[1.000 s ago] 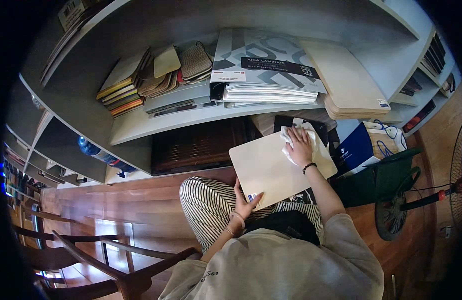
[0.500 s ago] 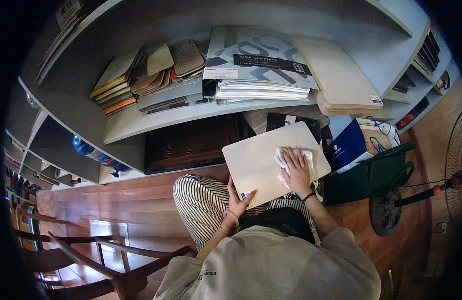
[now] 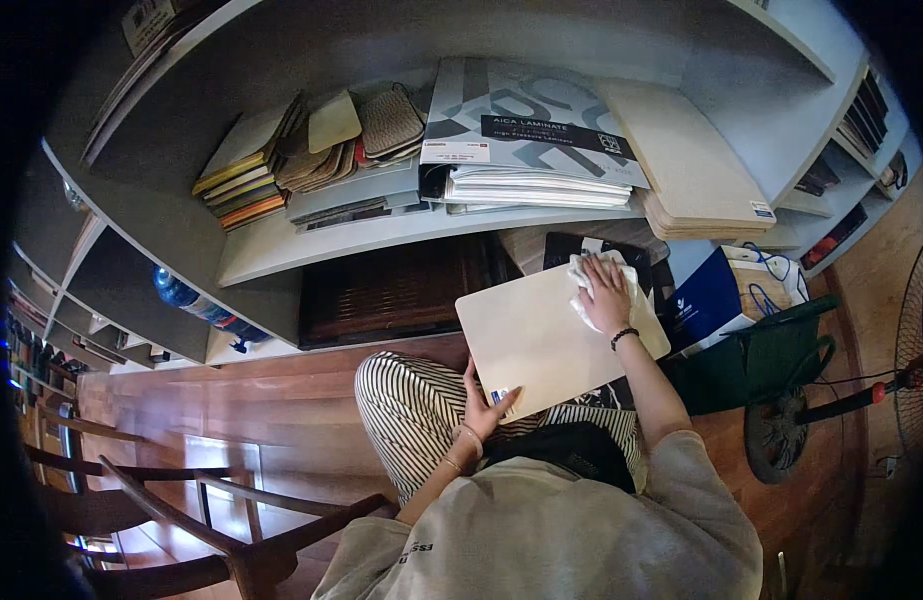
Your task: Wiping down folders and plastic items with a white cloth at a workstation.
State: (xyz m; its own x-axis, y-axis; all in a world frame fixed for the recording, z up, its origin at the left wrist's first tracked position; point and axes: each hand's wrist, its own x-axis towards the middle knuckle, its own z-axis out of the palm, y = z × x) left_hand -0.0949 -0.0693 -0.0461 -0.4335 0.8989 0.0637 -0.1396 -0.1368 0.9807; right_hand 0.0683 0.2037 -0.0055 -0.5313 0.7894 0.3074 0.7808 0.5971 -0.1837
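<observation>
A cream laminate sample board [image 3: 527, 345] with rounded corners lies tilted over my lap. My left hand [image 3: 489, 402] grips its lower left edge, the thumb on top beside a small label and the fingers partly hidden under the board. Near the board's far right corner, my right hand [image 3: 609, 298] presses a crumpled white cloth [image 3: 582, 284] against the surface. The fingers are spread over the cloth and hide part of it.
Ahead, a white shelf [image 3: 322, 250] carries a patterned binder [image 3: 542, 100], stacked cream boards [image 3: 692, 150] and several small sample swatches [image 3: 392, 125]. A green bag [image 3: 752, 355], a blue-and-white paper bag [image 3: 712, 295] and a standing fan [image 3: 777, 435] are at right. A wooden chair [image 3: 252, 560] stands at left.
My right hand has slid the cloth away from me, toward the board's far edge. My left hand keeps its grip on the board. The whole view has shifted slightly.
</observation>
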